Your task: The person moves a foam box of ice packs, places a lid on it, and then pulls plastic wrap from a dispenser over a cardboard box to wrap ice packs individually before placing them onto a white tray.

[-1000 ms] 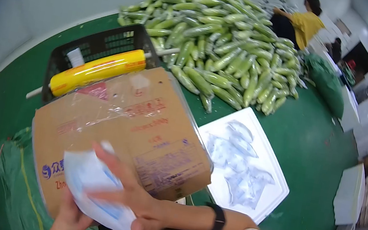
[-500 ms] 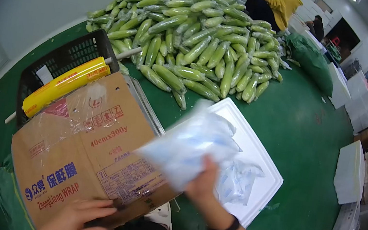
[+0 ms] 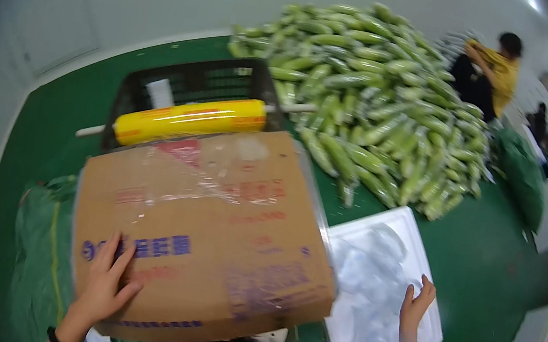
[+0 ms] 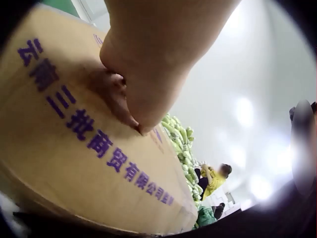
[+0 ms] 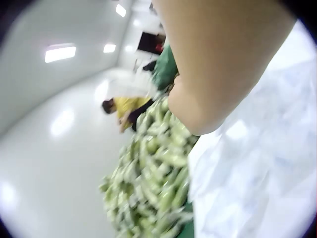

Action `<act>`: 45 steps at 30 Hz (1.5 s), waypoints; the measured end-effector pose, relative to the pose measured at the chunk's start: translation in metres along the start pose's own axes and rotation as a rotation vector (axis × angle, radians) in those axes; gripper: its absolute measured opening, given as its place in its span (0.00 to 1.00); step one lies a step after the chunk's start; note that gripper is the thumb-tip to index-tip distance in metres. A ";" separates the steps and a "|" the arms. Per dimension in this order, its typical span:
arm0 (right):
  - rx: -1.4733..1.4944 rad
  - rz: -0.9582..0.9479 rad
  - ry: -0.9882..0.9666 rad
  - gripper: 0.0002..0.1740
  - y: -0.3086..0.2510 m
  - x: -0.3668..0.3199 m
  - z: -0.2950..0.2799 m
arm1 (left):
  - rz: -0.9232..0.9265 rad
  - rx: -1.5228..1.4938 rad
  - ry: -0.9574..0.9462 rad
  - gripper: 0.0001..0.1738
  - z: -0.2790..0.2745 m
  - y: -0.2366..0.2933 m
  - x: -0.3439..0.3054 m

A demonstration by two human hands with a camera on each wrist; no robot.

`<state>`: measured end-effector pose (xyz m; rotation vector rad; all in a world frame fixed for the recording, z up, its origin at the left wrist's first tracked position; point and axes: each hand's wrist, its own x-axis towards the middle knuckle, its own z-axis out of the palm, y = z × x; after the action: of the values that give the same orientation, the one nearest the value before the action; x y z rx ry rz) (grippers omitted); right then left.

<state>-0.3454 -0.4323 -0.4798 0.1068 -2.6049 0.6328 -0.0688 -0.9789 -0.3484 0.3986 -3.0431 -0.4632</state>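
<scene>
My left hand (image 3: 103, 287) rests on top of a brown cardboard carton (image 3: 229, 214), its fingers spread over the blue print. The same carton (image 4: 64, 148) shows its purple-lettered side in the left wrist view. To the right, my right hand (image 3: 416, 310) is over a white foam lid or tray (image 3: 432, 334), fingers loosely bent and holding nothing. Beside that hand lie several white plastic packs (image 3: 369, 276) with pale blue marks, heaped together. They fill much of the right wrist view, where the forearm hides most of the hand.
A yellow roll of wrap (image 3: 191, 120) on a white rod lies across a black crate (image 3: 135, 88) behind the carton. Beyond is a large heap of wrapped green vegetables (image 3: 380, 109). Green sacks (image 3: 36, 253) lie at left. A person in yellow (image 3: 500, 75) sits at the far right.
My right hand carried a white pack from over the carton rightward to the lid and let go of it. My left hand left the pack and settled on the carton. The view has shifted.
</scene>
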 end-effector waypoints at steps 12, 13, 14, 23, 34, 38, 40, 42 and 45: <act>0.315 -0.978 -0.514 0.09 -0.357 0.102 0.117 | -0.072 -0.342 0.275 0.04 -0.003 -0.088 0.114; 0.390 -0.912 -0.581 0.05 -0.359 0.103 0.120 | -0.017 -0.330 0.423 0.03 -0.005 -0.090 0.111; 0.400 -0.900 -0.471 0.04 -0.358 0.104 0.115 | -0.049 -0.383 0.419 0.03 -0.014 -0.091 0.104; 0.515 -0.438 -1.125 0.03 -0.291 0.018 -0.043 | 0.196 -0.173 0.233 0.09 -0.010 -0.051 -0.101; 0.279 -0.817 -1.018 0.09 -0.255 -0.035 -0.012 | 0.140 0.236 0.350 0.32 0.130 -0.122 -0.214; 0.349 -0.769 -0.952 0.03 -0.260 -0.042 -0.016 | 0.135 0.273 0.090 0.33 0.116 -0.154 -0.234; 0.342 -0.687 -0.978 0.03 -0.260 -0.044 -0.014 | -0.108 0.263 -0.096 0.32 0.116 -0.171 -0.240; 0.315 -0.653 -0.984 0.03 -0.262 -0.045 -0.010 | -0.082 0.261 -0.221 0.38 0.121 -0.183 -0.220; 0.300 -0.668 -1.028 0.03 -0.269 -0.043 -0.012 | 0.031 0.268 -0.370 0.50 0.177 -0.209 -0.181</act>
<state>-0.2545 -0.6677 -0.3773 1.7010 -3.0073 0.8294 0.1446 -1.0736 -0.5795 0.3031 -3.4800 -0.1368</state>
